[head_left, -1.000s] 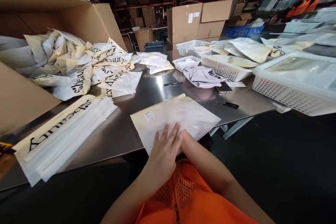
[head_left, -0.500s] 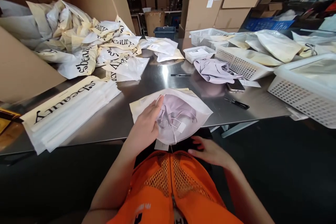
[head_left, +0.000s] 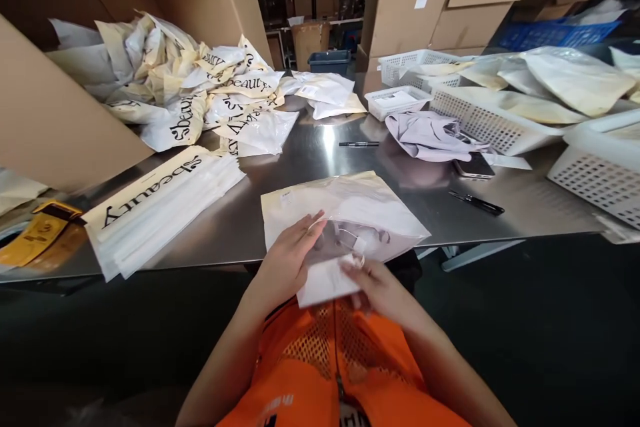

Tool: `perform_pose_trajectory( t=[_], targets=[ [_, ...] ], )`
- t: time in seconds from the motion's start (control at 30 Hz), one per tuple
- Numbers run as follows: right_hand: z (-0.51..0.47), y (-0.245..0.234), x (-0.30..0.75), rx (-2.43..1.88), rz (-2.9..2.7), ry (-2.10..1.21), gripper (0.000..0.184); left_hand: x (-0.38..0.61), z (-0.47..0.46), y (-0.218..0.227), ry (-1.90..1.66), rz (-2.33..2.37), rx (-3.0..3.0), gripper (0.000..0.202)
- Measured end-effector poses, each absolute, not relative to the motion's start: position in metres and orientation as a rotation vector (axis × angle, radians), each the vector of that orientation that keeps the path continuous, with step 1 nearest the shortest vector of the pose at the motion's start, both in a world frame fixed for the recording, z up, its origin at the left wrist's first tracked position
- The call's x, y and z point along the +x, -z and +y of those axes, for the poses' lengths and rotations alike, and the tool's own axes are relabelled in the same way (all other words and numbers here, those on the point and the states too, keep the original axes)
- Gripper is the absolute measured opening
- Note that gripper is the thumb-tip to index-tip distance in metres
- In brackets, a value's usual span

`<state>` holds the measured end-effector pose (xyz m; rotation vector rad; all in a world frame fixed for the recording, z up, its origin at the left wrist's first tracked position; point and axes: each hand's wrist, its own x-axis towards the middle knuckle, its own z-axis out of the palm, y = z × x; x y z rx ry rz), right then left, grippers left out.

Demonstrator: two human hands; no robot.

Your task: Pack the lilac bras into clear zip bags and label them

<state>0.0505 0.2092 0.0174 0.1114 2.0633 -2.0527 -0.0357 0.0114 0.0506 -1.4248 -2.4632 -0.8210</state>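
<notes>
Looking down through the head camera: we are standing at the near edge of a steel table (head_left: 280, 167), our orange vest filling the bottom of the view.
Left hand (head_left: 290, 260): we are curling its fingers (head_left: 310, 223) round the near left edge of a frosted bag (head_left: 345, 213), thumb under and fingers on top, so the hand is partly closed and gripping the bag.
Right hand (head_left: 377, 287): we are pinching the white flap at the bag's near end, fingers bent and lying over it; how far the thumb is closing underneath we cannot tell.
Frosted bag: it is lying flat at the table's near edge, between our two hands, its near end hanging past the edge towards us; a pale lilac garment is showing through the plastic.
Stack of flat bags (head_left: 160, 203): it is resting to the left of the frosted bag, well apart from it, with black lettering along its top.
Heap of crumpled bags (head_left: 190, 93): it is spilling from a large carton (head_left: 55, 113) at far left.
Pens: one pen (head_left: 359, 144) is lying beyond the frosted bag; a second pen (head_left: 476, 202) is lying to its right.
Loose garment (head_left: 430, 137): it is lying beside a phone (head_left: 474, 165), in front of white baskets (head_left: 500, 127).
</notes>
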Motion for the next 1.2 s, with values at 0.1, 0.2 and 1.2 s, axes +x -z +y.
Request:
perform_pose_trajectory(
  t=[0.1, 0.2, 1.2],
  targets=[
    [0.216, -0.015, 0.014, 0.538, 1.552, 2.769, 0.031, -0.034, 0.012, -0.046, 0.806, -2.393, -1.418, 0.078],
    [0.215, -0.011, -0.013, 0.575, 1.279, 3.216, 0.034, -0.029, -0.001, -0.043, 0.869, -2.219, -1.406, 0.057],
    [0.264, -0.015, 0.033, 0.882, 1.642, 2.94, 0.061, 0.0, -0.077, 0.012, 2.742, -2.024, 0.369, 0.05]
  ],
)
